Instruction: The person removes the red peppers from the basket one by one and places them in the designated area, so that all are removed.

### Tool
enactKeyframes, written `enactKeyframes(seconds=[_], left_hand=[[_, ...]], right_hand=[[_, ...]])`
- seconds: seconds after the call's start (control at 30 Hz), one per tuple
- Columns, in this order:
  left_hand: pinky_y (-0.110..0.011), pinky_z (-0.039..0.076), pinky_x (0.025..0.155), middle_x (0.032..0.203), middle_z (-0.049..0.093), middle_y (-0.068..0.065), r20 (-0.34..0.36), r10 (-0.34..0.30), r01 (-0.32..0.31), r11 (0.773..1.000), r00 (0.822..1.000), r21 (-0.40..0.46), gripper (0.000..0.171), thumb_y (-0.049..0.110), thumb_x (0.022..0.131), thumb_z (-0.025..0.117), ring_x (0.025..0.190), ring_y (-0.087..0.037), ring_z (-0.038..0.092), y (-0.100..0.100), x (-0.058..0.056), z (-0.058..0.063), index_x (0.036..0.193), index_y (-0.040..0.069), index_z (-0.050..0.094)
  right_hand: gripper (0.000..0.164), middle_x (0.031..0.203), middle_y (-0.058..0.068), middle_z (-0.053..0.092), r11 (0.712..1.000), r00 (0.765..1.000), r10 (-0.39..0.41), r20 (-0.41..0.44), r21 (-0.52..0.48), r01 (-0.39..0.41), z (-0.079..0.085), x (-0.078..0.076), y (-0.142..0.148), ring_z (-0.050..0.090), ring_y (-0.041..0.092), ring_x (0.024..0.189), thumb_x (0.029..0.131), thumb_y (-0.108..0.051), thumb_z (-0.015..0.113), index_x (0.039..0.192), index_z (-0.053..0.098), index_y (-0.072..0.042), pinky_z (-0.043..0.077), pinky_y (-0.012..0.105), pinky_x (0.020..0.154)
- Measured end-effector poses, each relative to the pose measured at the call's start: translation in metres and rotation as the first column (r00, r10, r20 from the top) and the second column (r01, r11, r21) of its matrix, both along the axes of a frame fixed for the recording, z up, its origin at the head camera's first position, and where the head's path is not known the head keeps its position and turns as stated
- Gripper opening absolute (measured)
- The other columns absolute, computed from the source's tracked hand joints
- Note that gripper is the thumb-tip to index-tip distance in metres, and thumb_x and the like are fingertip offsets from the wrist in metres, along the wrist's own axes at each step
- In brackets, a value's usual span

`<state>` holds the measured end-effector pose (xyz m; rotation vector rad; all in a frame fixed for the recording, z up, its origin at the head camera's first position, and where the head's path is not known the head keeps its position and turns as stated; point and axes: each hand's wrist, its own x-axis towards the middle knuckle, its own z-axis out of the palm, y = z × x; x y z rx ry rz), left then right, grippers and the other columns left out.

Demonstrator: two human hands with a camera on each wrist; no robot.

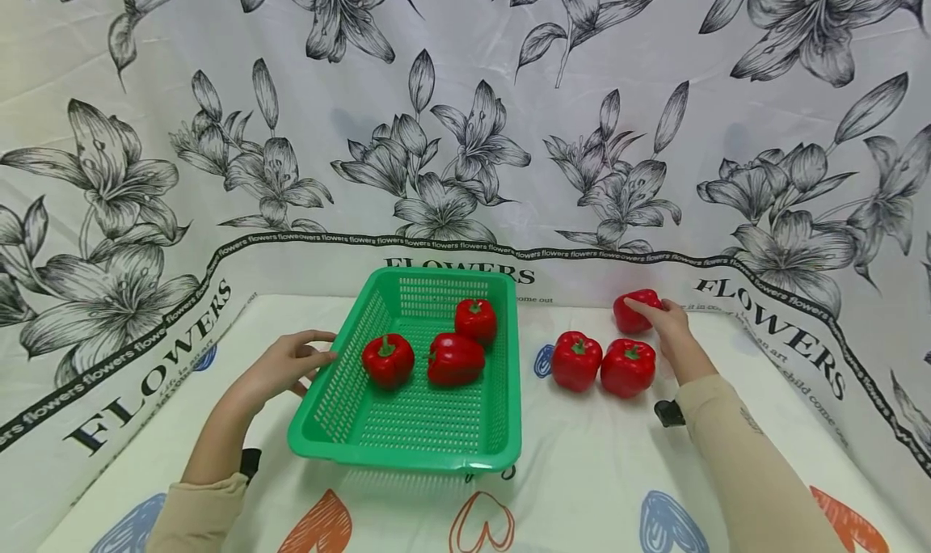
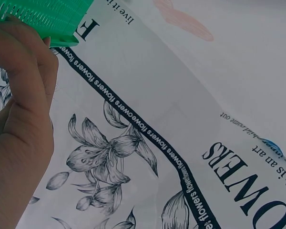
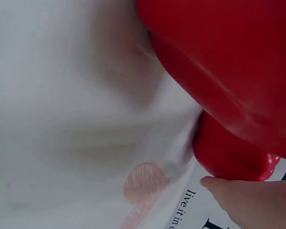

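Note:
A green plastic basket (image 1: 407,453) stands in front of me and holds three red bell peppers: one at the left (image 1: 389,362), one lying on its side (image 1: 456,360) and one at the back (image 1: 476,321). My left hand (image 1: 280,365) is at the basket's left rim, its fingers loosely bent and touching the edge; the left wrist view shows the basket corner (image 2: 66,36) beside the fingers. To the right, my right hand (image 1: 672,331) holds a red bell pepper (image 1: 631,314) at the back. The right wrist view shows a fingertip against this pepper (image 3: 233,155); the other fingers are hidden.
Two more red bell peppers stand side by side between basket and right hand, a left one (image 1: 576,362) and a right one (image 1: 628,368). The white tablecloth (image 1: 582,472) has printed hearts. A flower-printed curtain (image 1: 465,116) rises behind.

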<state>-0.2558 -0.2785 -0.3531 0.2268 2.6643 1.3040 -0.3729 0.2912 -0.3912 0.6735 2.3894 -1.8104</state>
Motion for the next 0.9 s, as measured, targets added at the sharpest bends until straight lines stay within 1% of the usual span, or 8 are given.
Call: enactKeyframes(seconds=[0.13,0.27,0.4,0.5,0.63,0.73,0.8,0.9], left_hand=[[-0.034,0.06,0.06,0.103,0.069,-0.021,0.006,0.001,-0.001,1.0,1.0,0.004,0.058,0.025,0.1,0.055,0.076,-0.017,0.066,0.001,-0.001,0.001,0.143,-0.009,0.037],[-0.035,0.06,0.06,0.102,0.07,-0.019,0.009,0.005,-0.005,1.0,1.0,0.011,0.057,0.025,0.1,0.056,0.076,-0.017,0.067,0.001,-0.002,0.002,0.143,-0.008,0.037],[-0.034,0.06,0.061,0.103,0.07,-0.02,0.005,0.004,-0.005,1.0,1.0,0.013,0.057,0.025,0.099,0.057,0.076,-0.017,0.067,0.002,-0.002,0.002,0.143,-0.008,0.038],[-0.034,0.06,0.061,0.105,0.069,-0.021,0.007,0.013,-0.013,1.0,1.0,0.004,0.057,0.026,0.099,0.056,0.077,-0.018,0.066,0.003,-0.001,0.002,0.142,-0.007,0.039],[-0.034,0.059,0.062,0.107,0.069,-0.022,0.014,0.026,-0.025,1.0,1.0,-0.009,0.056,0.027,0.1,0.056,0.078,-0.017,0.066,0.003,0.0,0.003,0.142,-0.006,0.039],[-0.034,0.059,0.062,0.107,0.069,-0.023,0.016,0.028,-0.028,1.0,0.999,-0.012,0.057,0.027,0.1,0.056,0.078,-0.017,0.066,0.004,0.0,0.002,0.143,-0.006,0.039],[-0.034,0.059,0.062,0.107,0.069,-0.022,0.015,0.028,-0.028,1.0,0.999,-0.011,0.057,0.027,0.1,0.056,0.078,-0.017,0.066,0.003,0.0,0.002,0.143,-0.006,0.039],[-0.034,0.059,0.062,0.106,0.069,-0.022,0.015,0.023,-0.022,1.0,1.0,-0.008,0.056,0.026,0.1,0.055,0.077,-0.016,0.066,0.003,-0.001,0.001,0.143,-0.007,0.039]], right_hand=[[0.102,0.164,0.02,0.0,1.0,1.0,-0.01,-0.001,0.024,0.01,0.002,-0.004,-0.002,0.006,0.041,0.151,0.091,-0.049,0.059,0.157,-0.006,-0.007,0.024,0.054,0.12],[0.096,0.164,0.021,0.002,0.998,1.0,-0.015,-0.009,0.06,0.015,0.002,-0.007,-0.002,0.008,0.041,0.15,0.093,-0.042,0.058,0.157,-0.005,-0.006,0.023,0.054,0.121],[0.088,0.162,0.023,0.009,0.993,1.0,0.001,-0.031,0.119,0.003,0.001,-0.008,0.002,0.013,0.042,0.149,0.096,-0.036,0.056,0.156,0.002,-0.003,0.024,0.053,0.121],[0.084,0.161,0.026,0.014,0.988,0.999,0.014,-0.037,0.157,-0.008,0.0,-0.006,0.005,0.017,0.044,0.147,0.096,-0.036,0.055,0.155,0.007,0.0,0.027,0.053,0.12],[0.084,0.159,0.028,0.015,0.982,0.999,0.029,-0.031,0.19,-0.022,-0.001,-0.002,0.009,0.019,0.046,0.146,0.096,-0.038,0.054,0.154,0.009,0.003,0.031,0.053,0.118],[0.082,0.159,0.029,0.014,0.98,0.999,0.035,-0.025,0.198,-0.03,-0.001,-0.001,0.012,0.019,0.046,0.146,0.097,-0.036,0.052,0.155,0.007,0.001,0.031,0.053,0.117],[0.081,0.16,0.028,0.012,0.98,0.999,0.042,-0.027,0.197,-0.035,0.001,0.002,0.013,0.017,0.046,0.147,0.098,-0.033,0.052,0.156,0.005,-0.002,0.03,0.054,0.118],[0.078,0.16,0.029,0.008,0.972,0.997,0.068,-0.038,0.226,-0.058,0.005,0.007,0.015,0.016,0.047,0.147,0.098,-0.028,0.05,0.157,0.002,-0.006,0.029,0.056,0.118]])
